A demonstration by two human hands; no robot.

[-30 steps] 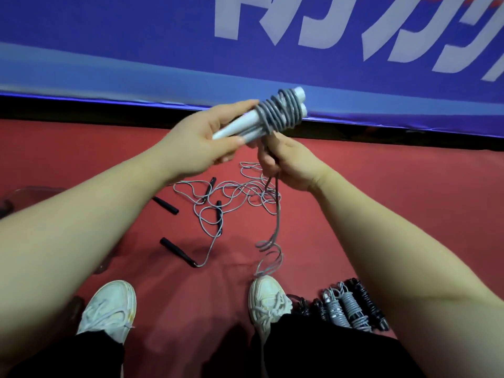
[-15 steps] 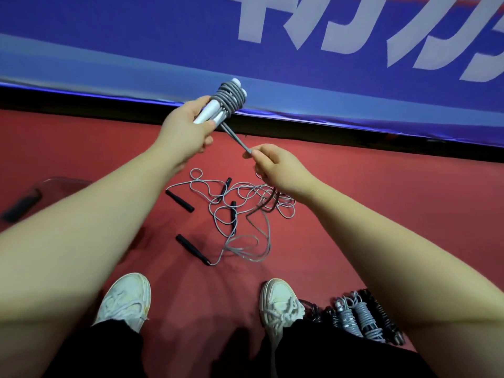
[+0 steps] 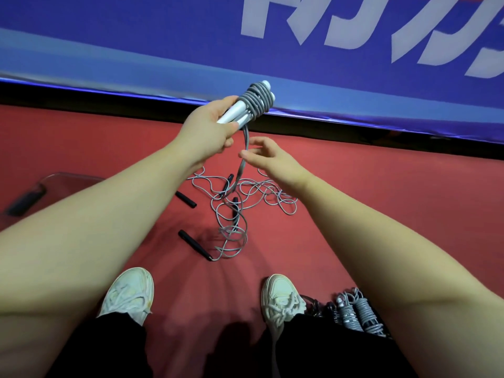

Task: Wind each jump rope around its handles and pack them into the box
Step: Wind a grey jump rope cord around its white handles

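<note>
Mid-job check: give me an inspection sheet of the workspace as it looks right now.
Surface: red floor, ropes lying on it.
Job's things: white handles partly wound with grey rope, its tail hanging to the floor; loose ropes with black handles tangled ahead; wound bundles beside the right shoe; clear container at left, likely the box, mostly hidden by the arm.
Clutter: nothing seen.
Hands: left hand grips the white handles; right hand fingers are at the hanging tail, grip unclear.
Cables: nothing seen besides the ropes.
Surroundings: blue banner with white lettering.
</note>
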